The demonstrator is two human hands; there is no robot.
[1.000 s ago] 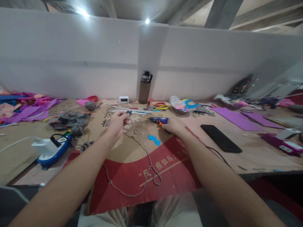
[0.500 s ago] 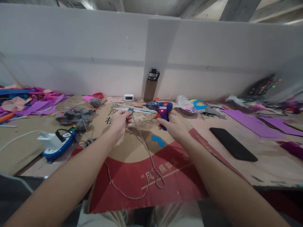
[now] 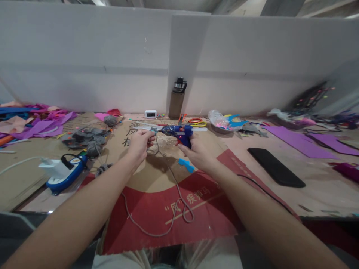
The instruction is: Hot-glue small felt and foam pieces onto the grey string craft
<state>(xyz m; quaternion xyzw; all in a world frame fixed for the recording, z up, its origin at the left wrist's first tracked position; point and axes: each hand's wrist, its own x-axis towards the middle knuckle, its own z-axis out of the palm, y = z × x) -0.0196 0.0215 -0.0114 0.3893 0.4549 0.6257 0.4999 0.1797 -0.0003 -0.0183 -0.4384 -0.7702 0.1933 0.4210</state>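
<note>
My right hand (image 3: pixel 192 149) is wrapped round the handle of a blue hot glue gun (image 3: pixel 177 131), with its nozzle pointing left. The nozzle tip is at or very near a small grey-green piece (image 3: pixel 153 129) pinched in the fingertips of my left hand (image 3: pixel 142 144); I cannot tell whether they touch. Grey yarn (image 3: pixel 174 178) hangs from that piece and loops over the red part of the cardboard (image 3: pixel 140 224). A wavy blue cutout (image 3: pixel 186 165) lies on the cardboard beneath the glue gun.
At left are a blue power strip (image 3: pixel 67 175) with a white plug, grey yarn scraps (image 3: pixel 84 138) and coloured paper strips (image 3: pixel 42 123). Behind stand a bottle (image 3: pixel 176 101) and a small white clock (image 3: pixel 150 114). Yellow-handled scissors (image 3: pixel 199 123), a bowl (image 3: pixel 223 129) and a black phone (image 3: pixel 275 167) lie rightward.
My right hand has brought the glue gun left, its nozzle now up at the small piece in my left hand. The scissors behind have come into view. My left hand has barely moved.
</note>
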